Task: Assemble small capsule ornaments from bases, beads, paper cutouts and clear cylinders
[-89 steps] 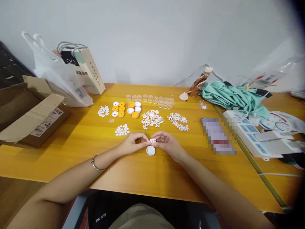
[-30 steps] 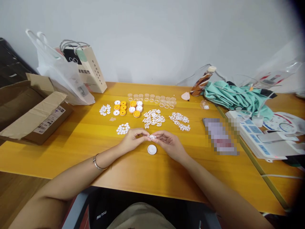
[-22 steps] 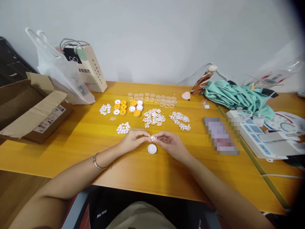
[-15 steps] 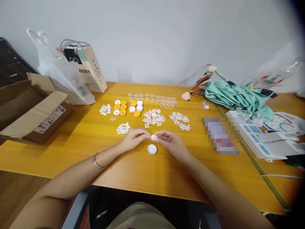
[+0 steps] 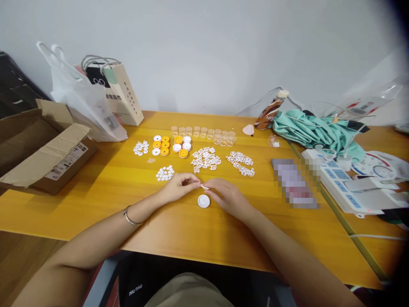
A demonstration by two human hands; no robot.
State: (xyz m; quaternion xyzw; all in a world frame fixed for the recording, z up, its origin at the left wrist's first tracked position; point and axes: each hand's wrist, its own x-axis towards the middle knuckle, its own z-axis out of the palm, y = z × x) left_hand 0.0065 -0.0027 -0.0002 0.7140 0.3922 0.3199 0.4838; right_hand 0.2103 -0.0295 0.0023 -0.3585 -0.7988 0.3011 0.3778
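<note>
Rotated since half a second ago, the white lattice piece (image 5: 205,186) now presents its thin edge instead of its flat face. Its long axis runs from 10 to 4 o'clock, near end pointing to 4. The left hand (image 5: 179,187) pinches the 10 o'clock end; the right hand (image 5: 228,197) is at the piece, grip undeterminable. Location: over the worktop (image 5: 179,230), white disc (image 5: 203,201) at 6 o'clock, lattice pile (image 5: 206,160) at 12.
</note>
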